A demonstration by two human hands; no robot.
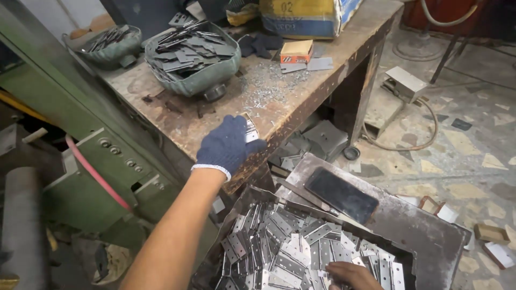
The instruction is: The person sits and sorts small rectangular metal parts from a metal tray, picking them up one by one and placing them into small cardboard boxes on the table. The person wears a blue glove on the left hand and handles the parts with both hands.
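Small stack of shiny hinge plates (249, 128) clamped in gloved left hand (226, 145), at front edge of worn workbench (177, 115), near grey basin (193, 56) of dark plates. Likely mid-transfer, bin to bench. Bare right hand (352, 275) low in metal bin (301, 252) of bright plates, fingers curled, grip unclear. Black phone (341, 194) on steel sheet beside bin. Next: square stack, keep edges aligned
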